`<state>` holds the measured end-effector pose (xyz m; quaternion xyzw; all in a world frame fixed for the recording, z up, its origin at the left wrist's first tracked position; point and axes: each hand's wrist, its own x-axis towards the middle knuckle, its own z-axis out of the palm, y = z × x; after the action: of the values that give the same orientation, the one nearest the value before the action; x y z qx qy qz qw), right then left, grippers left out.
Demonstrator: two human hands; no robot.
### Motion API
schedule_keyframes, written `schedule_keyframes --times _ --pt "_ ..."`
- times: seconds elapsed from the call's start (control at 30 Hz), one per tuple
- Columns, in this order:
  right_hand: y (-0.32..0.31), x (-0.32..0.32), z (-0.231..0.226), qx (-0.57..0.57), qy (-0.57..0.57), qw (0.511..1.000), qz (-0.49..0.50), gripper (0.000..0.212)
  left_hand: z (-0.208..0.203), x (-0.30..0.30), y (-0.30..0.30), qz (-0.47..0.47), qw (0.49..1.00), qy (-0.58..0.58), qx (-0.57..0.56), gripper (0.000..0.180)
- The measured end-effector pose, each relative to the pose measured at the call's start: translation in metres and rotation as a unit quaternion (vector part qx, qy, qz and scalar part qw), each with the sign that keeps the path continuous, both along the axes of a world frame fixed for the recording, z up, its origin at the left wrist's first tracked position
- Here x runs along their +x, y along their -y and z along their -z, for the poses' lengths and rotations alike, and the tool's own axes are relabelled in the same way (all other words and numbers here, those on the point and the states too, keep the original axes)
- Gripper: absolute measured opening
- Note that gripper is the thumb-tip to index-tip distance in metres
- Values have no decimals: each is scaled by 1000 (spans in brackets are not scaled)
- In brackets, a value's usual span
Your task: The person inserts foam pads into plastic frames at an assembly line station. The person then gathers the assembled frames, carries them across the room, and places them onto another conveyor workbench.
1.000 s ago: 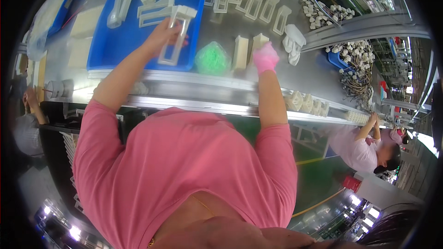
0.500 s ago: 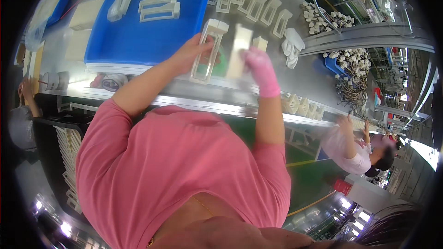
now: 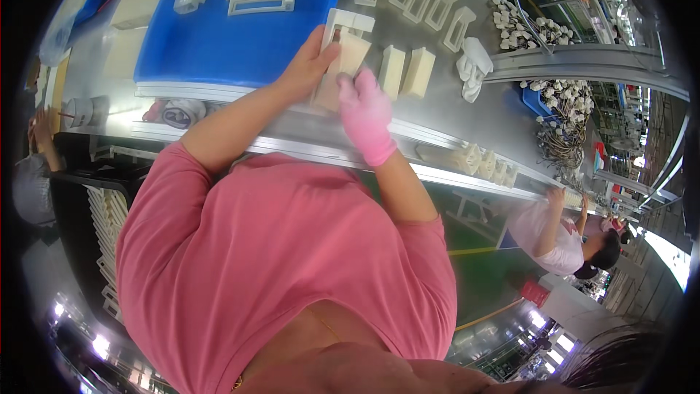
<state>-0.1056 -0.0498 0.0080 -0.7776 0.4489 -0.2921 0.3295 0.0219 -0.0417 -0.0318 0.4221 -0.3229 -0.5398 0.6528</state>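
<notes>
My bare left hand grips a white rectangular plastic frame by its left side, above the bench just right of the blue tray. Over the frame's opening lies a flat cream panel. My right hand, in a pink glove, has its fingers closed at the panel's lower end, against the frame. Part of the frame is hidden beneath the panel and fingers. Two cream blocks stand beside my right hand on the bench: a nearer block and another block to its right.
The blue tray holds several white frames. More white frames stand in a row at the back, with a white glove to their right. Wired white connectors are heaped farther right. A co-worker sits along the bench.
My right hand has moved left and brought the cream panel onto the frame in my left hand. The two cream blocks now show fully. The whole view has shifted slightly.
</notes>
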Motion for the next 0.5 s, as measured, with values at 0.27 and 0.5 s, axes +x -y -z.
schedule_keyframes --times 0.27,0.5 --pt "1 1 -2 -5 19 1000 -23 16 6 2 3 22 998 5 -51 31" --pt "13 6 -22 12 3 1000 -13 19 -14 2 3 -33 990 -130 44 34"
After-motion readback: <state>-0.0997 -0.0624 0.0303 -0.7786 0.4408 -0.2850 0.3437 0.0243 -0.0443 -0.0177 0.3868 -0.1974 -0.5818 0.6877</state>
